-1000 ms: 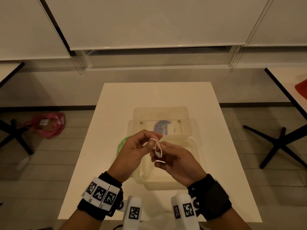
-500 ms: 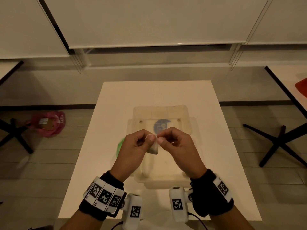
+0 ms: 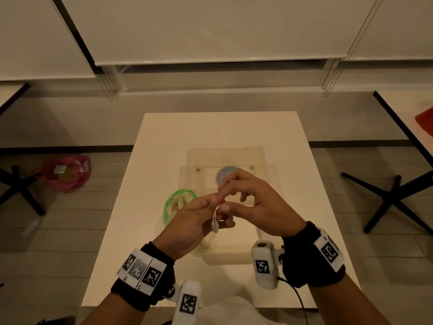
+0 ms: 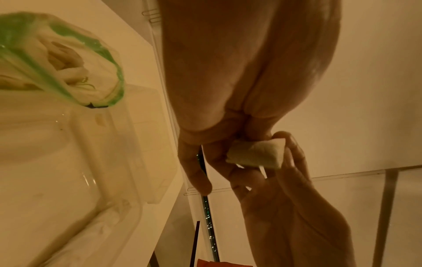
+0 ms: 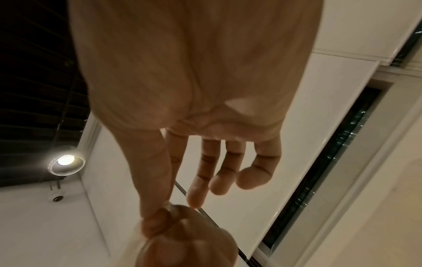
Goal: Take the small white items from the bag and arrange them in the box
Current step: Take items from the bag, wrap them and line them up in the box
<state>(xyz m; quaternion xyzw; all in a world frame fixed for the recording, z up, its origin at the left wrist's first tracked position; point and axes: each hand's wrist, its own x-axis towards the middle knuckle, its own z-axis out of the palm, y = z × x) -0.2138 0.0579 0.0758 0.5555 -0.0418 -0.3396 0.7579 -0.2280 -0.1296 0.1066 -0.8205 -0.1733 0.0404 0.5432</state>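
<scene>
A small white item (image 3: 215, 225) hangs between both hands above the clear plastic box (image 3: 234, 259). My left hand (image 3: 210, 208) holds it with curled fingers. My right hand (image 3: 222, 200) pinches its top edge between thumb and forefinger, the other fingers spread. In the left wrist view the small white item (image 4: 258, 155) looks like a flat folded packet, with fingertips of both hands on it. The right wrist view shows only the pinch of my right hand (image 5: 164, 209); the item is hidden. The green-edged bag (image 3: 174, 205) lies open left of the box, with several white items (image 4: 68, 72) inside.
The box's open lid (image 3: 225, 158) lies behind it on the white table (image 3: 164, 148). Something white (image 3: 234, 308) lies at the table's near edge. A pink bag (image 3: 65, 173) sits on the floor at left. Black chair bases (image 3: 396, 191) and other tables flank the table.
Both hands have stayed over the box with the white item. The right hand has turned and now pinches the item's top, so that it hangs down against the left fingers.
</scene>
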